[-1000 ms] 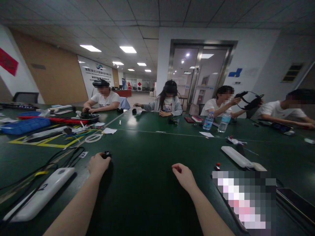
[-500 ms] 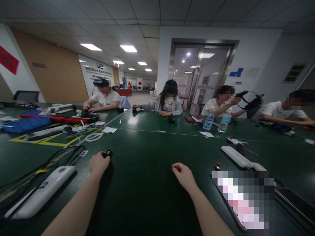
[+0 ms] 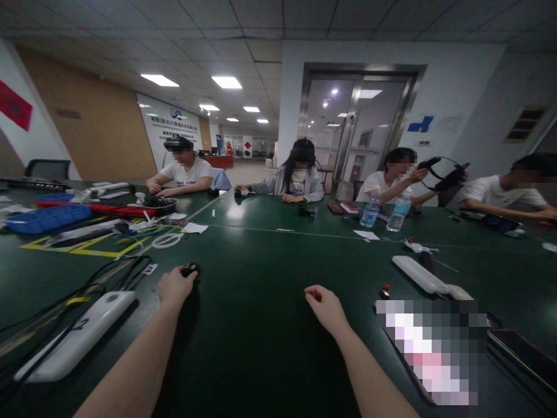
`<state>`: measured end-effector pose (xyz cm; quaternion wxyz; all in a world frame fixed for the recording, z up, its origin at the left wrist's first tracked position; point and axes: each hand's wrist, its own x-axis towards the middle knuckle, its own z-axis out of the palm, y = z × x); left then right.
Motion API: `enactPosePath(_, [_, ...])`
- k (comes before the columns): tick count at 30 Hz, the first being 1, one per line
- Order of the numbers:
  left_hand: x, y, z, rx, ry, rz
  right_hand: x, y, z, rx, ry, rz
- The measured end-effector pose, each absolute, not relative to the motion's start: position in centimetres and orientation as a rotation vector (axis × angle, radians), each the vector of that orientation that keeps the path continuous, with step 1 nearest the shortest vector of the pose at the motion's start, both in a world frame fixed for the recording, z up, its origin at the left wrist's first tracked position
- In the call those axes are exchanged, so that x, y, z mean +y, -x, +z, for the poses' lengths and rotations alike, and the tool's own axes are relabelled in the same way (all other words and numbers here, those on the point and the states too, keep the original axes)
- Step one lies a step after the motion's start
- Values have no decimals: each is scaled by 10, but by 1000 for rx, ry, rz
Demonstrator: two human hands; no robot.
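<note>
My left hand (image 3: 174, 285) rests on the dark green table (image 3: 270, 273), its fingers closed round a small black object (image 3: 191, 269) that pokes out past the knuckles. My right hand (image 3: 324, 305) lies on the table about a forearm's length to the right, fingers curled into a loose fist with nothing showing in them. A white power strip (image 3: 80, 337) marked with a number lies left of my left forearm, black cables (image 3: 100, 278) looping behind it.
A second white power strip (image 3: 420, 274) and a small red-topped part (image 3: 385, 289) lie right of my right hand; a dark phone (image 3: 522, 354) sits at the near right. Blue tray (image 3: 46, 217), white ring (image 3: 166, 240), two water bottles (image 3: 369, 211). Several people sit across the table.
The view has tilted slightly, so everything sits a little lower or higher in frame. My hands keep their places on the table; the person at the right still holds up a black headband.
</note>
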<state>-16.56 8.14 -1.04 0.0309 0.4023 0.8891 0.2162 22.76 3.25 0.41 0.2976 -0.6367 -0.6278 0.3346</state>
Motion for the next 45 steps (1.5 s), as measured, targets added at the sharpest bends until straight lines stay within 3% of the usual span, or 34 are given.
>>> enactPosePath(36, [75, 158, -3, 2753, -1203, 679, 33, -225, 6, -1636, 1702, 913])
enactPosePath(41, [74, 123, -3, 2475, -1598, 680, 33, -226, 4, -1639, 1698, 906])
enactPosePath(45, [57, 64, -2, 1757, -2072, 698, 32, -224, 5, -1666, 1671, 919])
